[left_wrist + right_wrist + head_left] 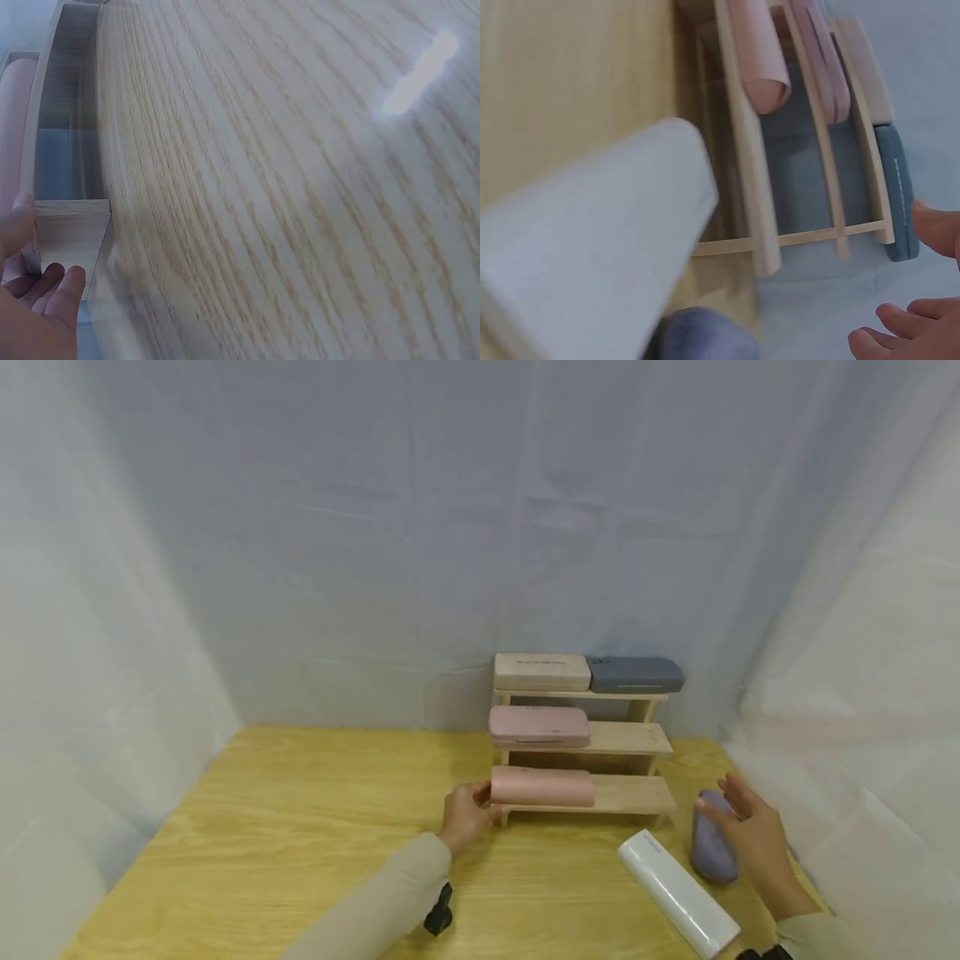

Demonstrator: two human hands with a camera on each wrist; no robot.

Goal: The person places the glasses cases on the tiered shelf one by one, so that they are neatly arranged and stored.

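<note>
My left hand (463,817) grips the left end of a smooth pink glasses case (542,787) on the lowest tier of a wooden step rack (633,795). In the left wrist view its thumb lies along the pink case (15,127) and the other fingers curl by the rack's end. My right hand (756,843) holds nothing, its fingers spread over a purple glasses case (712,847) on the table, partly covering it. In the right wrist view this hand (919,326) is apart from the rack. A white glasses case (678,893) lies slantwise left of the purple one.
A dusty-pink case (538,727) sits at the left of the middle tier. On the top tier a beige case (542,672) stands beside a blue-grey case (636,675), which overhangs the right end. Pale sheeting (375,568) hangs behind and beside the wooden table (322,793).
</note>
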